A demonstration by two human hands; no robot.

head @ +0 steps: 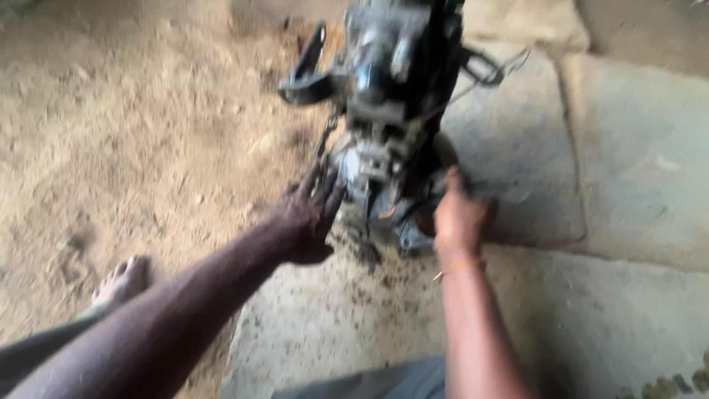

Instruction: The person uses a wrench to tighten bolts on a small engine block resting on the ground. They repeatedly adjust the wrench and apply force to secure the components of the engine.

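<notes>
Head cam, pretty blurry: one greasy engine (391, 111) stands at the slab (628, 170) edge where stone meets dirt (133, 133), long axis running away from me. My left hand (306, 218), fingers spread, presses its lower left side. My right hand (456, 214) touches the lower right; can't tell its grip. Both equally near. One bare foot (122, 281) on the dirt.

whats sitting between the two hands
The lower end of the dark, greasy engine block lies between them in the head view. The left hand rests against its left side, the right hand against its right; blur hides finer detail.
</notes>
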